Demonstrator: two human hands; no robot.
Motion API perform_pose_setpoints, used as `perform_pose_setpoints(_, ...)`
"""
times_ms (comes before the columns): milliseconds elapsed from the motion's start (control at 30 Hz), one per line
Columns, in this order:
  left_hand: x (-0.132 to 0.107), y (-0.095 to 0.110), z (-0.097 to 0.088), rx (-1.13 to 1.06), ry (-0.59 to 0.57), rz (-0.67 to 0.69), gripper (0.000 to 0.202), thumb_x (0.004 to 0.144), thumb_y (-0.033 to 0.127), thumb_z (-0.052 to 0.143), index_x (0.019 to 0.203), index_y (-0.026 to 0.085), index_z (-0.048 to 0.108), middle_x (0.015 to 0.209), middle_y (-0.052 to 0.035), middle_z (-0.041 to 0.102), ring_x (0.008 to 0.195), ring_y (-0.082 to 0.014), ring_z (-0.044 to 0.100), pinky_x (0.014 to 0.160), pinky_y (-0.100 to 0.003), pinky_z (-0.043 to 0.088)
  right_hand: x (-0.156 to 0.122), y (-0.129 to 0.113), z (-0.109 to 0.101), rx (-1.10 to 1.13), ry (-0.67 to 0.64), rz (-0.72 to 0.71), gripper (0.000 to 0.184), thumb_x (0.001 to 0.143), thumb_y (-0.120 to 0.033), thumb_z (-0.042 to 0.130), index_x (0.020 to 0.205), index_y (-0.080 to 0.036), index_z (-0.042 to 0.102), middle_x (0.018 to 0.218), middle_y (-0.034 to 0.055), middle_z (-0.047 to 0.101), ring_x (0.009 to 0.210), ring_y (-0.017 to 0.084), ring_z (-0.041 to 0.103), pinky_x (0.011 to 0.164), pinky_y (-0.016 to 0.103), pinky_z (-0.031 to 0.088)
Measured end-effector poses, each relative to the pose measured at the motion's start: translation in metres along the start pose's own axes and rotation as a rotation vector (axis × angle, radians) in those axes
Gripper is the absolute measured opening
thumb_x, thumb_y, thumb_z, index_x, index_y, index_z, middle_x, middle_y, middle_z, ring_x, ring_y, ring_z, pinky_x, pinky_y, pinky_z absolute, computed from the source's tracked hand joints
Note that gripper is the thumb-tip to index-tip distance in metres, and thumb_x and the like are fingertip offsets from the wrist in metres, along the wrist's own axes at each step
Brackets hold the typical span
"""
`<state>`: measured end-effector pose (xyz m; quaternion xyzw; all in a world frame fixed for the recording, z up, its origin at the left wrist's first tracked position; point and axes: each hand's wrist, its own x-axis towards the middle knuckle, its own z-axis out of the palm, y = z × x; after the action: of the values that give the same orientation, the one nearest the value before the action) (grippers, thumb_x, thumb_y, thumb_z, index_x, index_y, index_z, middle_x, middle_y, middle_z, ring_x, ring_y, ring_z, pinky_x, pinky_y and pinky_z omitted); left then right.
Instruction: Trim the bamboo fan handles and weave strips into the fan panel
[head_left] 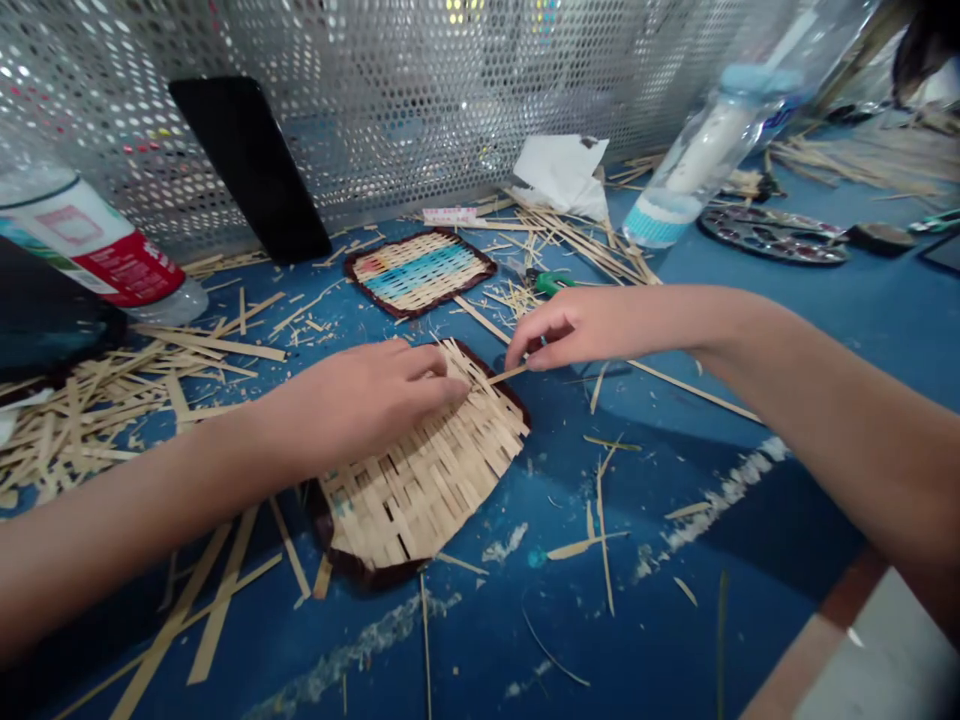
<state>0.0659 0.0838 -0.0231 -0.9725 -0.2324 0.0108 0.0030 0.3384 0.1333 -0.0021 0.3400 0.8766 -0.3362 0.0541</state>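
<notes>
A pale woven bamboo mat [427,470] with a dark brown edging lies on the blue table in front of me. My left hand [375,400] rests across its upper left part, fingers loosely bent and pressed down on the weave; some fingertips are hidden. At the mat's upper right edge my right hand [559,332] is closed in a pinch on a thin bamboo strip [508,375], whose other end reaches into the weave. Just behind lies a smaller woven mat [420,270] with blue and orange painted bands and a dark border.
Loose bamboo strips [225,600] cover the left side. A black phone [247,165] leans on a perforated metal screen [420,90]. Bottles stand left [97,240] and right [675,190]. Green-handled cutters [551,282], crumpled paper [562,170] and a paint palette [772,235] lie behind.
</notes>
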Motion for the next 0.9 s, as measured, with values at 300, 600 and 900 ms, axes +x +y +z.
perform_pose_setpoints(300, 0.02, -0.001, -0.019, 0.14, -0.172, -0.009, 0.042, 0.084, 0.004, 0.048, 0.118, 0.026, 0.06, 0.097, -0.0039, 0.063, 0.082, -0.0202, 0.062, 0.056, -0.025, 0.033, 0.003, 0.004, 0.006, -0.062, 0.035, 0.002, 0.029, 0.083, -0.028, 0.054, 0.106, -0.026, 0.072, 0.104, 0.001, 0.072, 0.09, 0.019, 0.062, 0.076, 0.031, 0.045)
perform_pose_setpoints(600, 0.049, 0.006, -0.031, 0.297, -0.326, 0.106, 0.037, 0.082, 0.001, 0.045, 0.108, 0.02, 0.062, 0.107, -0.0079, 0.064, 0.055, -0.0151, 0.056, 0.045, -0.03, 0.027, -0.004, 0.005, -0.005, -0.096, 0.048, 0.001, 0.028, 0.08, -0.027, 0.056, 0.103, -0.025, 0.072, 0.099, 0.0022, 0.071, 0.086, 0.02, 0.061, 0.074, 0.032, 0.043)
perform_pose_setpoints(900, 0.047, 0.003, -0.029, 0.394, -0.347, 0.24, 0.033, 0.088, 0.002, 0.037, 0.108, 0.014, 0.06, 0.107, -0.0113, 0.062, 0.06, -0.0154, 0.058, 0.045, -0.031, 0.029, -0.002, 0.003, -0.001, -0.017, 0.011, 0.0, 0.032, 0.078, -0.023, 0.056, 0.105, -0.02, 0.072, 0.102, 0.0028, 0.072, 0.089, 0.019, 0.062, 0.077, 0.03, 0.044)
